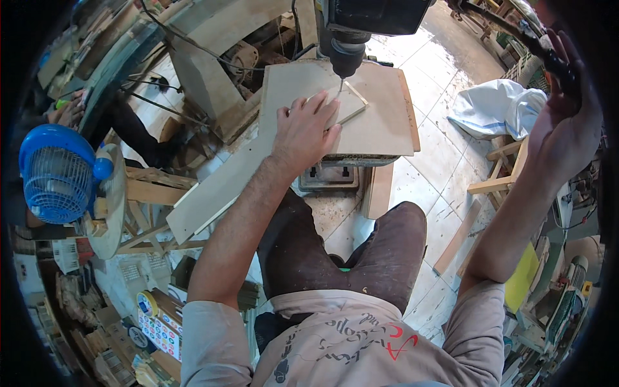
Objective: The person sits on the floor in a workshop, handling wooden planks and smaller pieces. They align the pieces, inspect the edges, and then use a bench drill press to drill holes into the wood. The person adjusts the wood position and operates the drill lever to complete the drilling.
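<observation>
Workshop clutter surrounds the drill press table (380,122); left hand (304,129) fingers spread flat on a wooden piece (345,106), right hand (567,122) gripping the lever (516,32).

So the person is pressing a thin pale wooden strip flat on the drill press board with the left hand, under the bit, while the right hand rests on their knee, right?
Not quite. The left hand does press the thin pale wooden strip on the flat wooden board under the drill bit. But the right hand is raised, gripping the dark feed lever, not resting on the knee. The head view shows it.
</observation>
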`<move>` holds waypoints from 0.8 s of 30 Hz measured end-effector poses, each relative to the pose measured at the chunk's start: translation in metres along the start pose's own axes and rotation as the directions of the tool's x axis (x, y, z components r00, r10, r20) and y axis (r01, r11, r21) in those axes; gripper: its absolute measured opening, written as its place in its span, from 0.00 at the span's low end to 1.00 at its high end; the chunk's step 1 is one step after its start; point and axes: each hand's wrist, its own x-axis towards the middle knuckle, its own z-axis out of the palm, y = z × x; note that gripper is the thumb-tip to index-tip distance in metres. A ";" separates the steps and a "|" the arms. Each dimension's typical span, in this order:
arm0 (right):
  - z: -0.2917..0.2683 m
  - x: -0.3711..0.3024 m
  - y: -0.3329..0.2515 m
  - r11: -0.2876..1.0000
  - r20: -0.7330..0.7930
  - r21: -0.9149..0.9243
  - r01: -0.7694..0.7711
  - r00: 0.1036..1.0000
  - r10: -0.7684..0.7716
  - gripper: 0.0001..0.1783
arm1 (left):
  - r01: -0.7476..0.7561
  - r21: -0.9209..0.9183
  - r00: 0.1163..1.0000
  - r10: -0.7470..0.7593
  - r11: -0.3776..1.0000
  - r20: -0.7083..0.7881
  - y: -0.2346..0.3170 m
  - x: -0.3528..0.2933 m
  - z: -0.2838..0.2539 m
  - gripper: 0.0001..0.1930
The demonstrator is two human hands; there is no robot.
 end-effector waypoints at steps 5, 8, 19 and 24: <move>-0.019 -0.008 0.008 0.999 0.029 0.029 0.025 0.999 -0.026 0.14 | 0.004 0.014 1.000 -0.004 1.000 0.009 0.000 0.000 -0.001 0.24; -0.019 -0.019 0.008 0.999 -0.087 -0.023 0.024 0.996 -0.026 0.12 | 0.002 0.001 1.000 -0.002 1.000 -0.001 0.000 0.000 -0.001 0.25; -0.021 -0.057 0.016 0.997 0.040 -0.024 0.076 0.996 -0.075 0.11 | 0.009 0.007 1.000 -0.009 1.000 0.007 0.001 0.000 -0.001 0.25; -0.029 -0.075 0.025 0.995 0.038 -0.065 0.074 0.997 -0.071 0.10 | 0.004 0.000 1.000 -0.004 1.000 0.011 0.002 0.001 -0.002 0.25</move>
